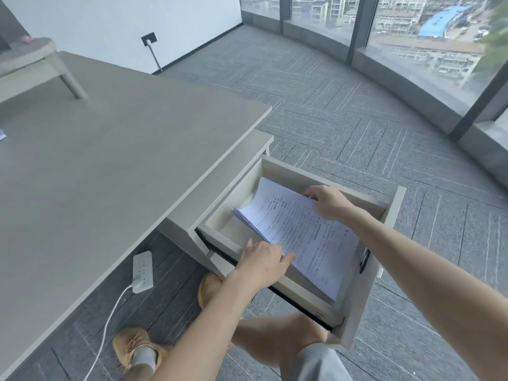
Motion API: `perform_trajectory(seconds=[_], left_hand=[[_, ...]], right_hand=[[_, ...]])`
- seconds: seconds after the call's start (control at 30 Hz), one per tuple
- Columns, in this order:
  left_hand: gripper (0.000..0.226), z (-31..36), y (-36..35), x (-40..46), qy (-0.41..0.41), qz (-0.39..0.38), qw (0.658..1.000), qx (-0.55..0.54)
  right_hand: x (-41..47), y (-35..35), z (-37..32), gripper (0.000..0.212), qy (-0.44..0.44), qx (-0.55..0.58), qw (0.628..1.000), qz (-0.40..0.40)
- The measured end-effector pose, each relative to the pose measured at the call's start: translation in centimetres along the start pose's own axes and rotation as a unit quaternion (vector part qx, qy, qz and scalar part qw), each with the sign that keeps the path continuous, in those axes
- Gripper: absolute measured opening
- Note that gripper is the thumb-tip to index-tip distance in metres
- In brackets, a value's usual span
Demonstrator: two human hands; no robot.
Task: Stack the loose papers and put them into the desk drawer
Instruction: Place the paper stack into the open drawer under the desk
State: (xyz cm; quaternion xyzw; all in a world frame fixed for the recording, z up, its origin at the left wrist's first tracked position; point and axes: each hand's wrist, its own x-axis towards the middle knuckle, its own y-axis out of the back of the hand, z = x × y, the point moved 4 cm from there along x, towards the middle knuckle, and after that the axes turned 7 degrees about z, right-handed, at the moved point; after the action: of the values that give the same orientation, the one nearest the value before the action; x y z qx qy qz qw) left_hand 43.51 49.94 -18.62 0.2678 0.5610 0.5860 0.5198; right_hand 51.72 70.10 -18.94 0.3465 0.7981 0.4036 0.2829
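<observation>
A stack of printed white papers (pixel 299 229) lies slanted inside the open desk drawer (pixel 395 207), its far end curling up against the drawer's inner wall. My left hand (pixel 262 259) grips the stack's near long edge, thumb on top. My right hand (pixel 328 202) holds the opposite long edge with fingers curled over it. The drawer is pulled far out from the pedestal under the grey desk (pixel 110 149).
A white power strip (pixel 142 270) with its cable lies on the carpet under the desk. My knee and tan shoes (pixel 132 345) are below the drawer. A small grey shelf riser (pixel 33 59) stands at the desk's far left. Tall windows curve along the right.
</observation>
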Motion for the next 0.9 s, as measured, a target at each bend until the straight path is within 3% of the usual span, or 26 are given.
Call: perform_trajectory(seconds=[0.17, 0.43, 0.67, 0.8, 0.9], left_hand=[[0.057, 0.7, 0.3, 0.5, -0.005, -0.053, 0.998, 0.040], [0.059, 0.6, -0.3, 1.8, 0.020, -0.150, 0.986, 0.074], [0.061, 0.6, 0.0, 1.9, 0.028, -0.156, 0.980, 0.121], [0.064, 0.3, 1.1, 1.5, 0.030, -0.133, 0.981, 0.137], [0.060, -0.1, 2.9, 1.0, 0.027, -0.089, 0.989, 0.117]], right_hand=[[0.9, -1.0, 1.0, 0.055, -0.008, -0.062, 0.998, -0.023], [0.3, -2.0, 1.2, 0.086, -0.025, -0.103, 0.991, -0.078], [-0.7, -2.1, 0.5, 0.069, -0.014, -0.149, 0.987, -0.059], [-1.5, -1.0, -0.4, 0.054, 0.020, -0.167, 0.986, 0.014], [-2.7, 0.4, -1.2, 0.056, 0.038, -0.162, 0.985, 0.041]])
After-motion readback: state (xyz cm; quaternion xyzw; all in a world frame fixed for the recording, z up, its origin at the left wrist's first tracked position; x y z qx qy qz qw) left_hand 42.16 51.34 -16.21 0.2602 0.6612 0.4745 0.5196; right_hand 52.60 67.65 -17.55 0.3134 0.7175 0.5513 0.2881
